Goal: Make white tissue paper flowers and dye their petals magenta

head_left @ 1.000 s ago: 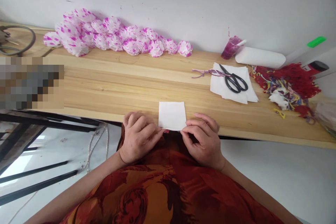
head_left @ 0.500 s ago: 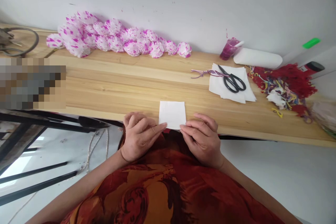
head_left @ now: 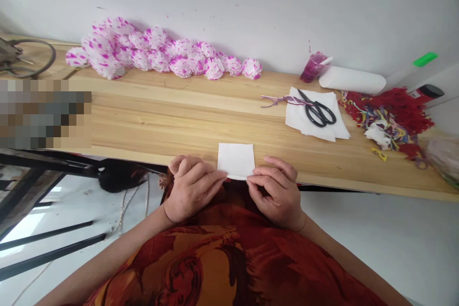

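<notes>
A small white square of tissue paper lies at the front edge of the wooden table, its near edge turned up in a narrow fold. My left hand pinches the near left corner between thumb and index finger, the other fingers curled. At the near right corner, my right hand pinches the paper the same way, its other fingers bent and slightly apart. Black scissors rest to the right on a stack of white paper squares, with purple and white threads beside the blades.
Pink-tipped white paper flowers line the wall. A cup of magenta liquid stands beside a white roll. Red and coloured yarn scraps heap at the right, near a clear plastic bag. A cable lies far left.
The paper has shifted slightly toward me and its near edge now shows a raised narrow fold. Both hands keep their pinch at the near corners. A dark shape below the table at left has moved.
</notes>
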The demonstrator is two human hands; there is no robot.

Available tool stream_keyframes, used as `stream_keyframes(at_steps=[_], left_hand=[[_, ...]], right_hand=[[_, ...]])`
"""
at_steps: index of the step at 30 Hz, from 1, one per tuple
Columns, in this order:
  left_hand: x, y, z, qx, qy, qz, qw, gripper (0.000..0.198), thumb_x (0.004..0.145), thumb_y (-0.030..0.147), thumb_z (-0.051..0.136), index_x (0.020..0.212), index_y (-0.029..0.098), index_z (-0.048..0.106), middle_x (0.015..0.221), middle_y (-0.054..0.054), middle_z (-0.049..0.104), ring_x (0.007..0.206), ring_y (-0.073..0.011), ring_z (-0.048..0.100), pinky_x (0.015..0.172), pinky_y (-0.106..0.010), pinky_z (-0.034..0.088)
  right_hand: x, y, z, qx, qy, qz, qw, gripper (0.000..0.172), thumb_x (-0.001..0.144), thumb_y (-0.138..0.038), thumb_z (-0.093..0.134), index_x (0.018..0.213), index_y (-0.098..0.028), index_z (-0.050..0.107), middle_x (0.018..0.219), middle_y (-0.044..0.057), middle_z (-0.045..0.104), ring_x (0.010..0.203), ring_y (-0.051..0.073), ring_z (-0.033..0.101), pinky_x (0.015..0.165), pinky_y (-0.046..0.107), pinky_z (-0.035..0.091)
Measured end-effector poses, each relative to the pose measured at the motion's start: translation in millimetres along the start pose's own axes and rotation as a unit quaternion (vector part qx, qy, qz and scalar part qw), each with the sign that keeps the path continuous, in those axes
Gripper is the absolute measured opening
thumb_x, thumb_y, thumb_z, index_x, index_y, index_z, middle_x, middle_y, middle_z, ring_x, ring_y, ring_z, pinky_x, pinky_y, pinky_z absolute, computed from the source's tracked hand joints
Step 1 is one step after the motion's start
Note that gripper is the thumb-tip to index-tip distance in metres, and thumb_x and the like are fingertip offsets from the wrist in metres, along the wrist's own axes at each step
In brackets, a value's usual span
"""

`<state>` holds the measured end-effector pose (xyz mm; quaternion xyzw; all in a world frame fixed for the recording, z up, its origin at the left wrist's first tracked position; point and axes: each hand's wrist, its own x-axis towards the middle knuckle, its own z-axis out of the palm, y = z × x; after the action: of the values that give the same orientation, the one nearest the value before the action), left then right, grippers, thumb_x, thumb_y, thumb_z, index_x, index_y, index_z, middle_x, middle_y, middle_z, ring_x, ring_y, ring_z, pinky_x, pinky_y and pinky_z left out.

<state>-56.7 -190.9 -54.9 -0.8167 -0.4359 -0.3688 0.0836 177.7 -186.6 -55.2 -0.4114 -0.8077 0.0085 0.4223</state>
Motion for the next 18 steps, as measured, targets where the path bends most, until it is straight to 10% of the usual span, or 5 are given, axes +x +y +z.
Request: stream_keyframes(at_steps=[18], left_hand=[[-0.3, -1.6, 7.4, 0.003, 0.026, -0.049, 0.998, 0.012, 0.076, 0.025, 0.081, 0.075, 0.025, 0.069, 0.073, 0.001, 0.066, 0.081, -0.0193, 0.054, 0.078, -0.037, 0.037]], right_hand=[[5.6, -3.9, -0.8, 0.000, -0.014, 0.053, 0.999, 0.016, 0.077, -0.009, 0.072, 0.077, -0.023, 0.065, 0.087, 0.001, 0.073, 0.107, 0.027, 0.062, 0.095, 0.047, 0.049]])
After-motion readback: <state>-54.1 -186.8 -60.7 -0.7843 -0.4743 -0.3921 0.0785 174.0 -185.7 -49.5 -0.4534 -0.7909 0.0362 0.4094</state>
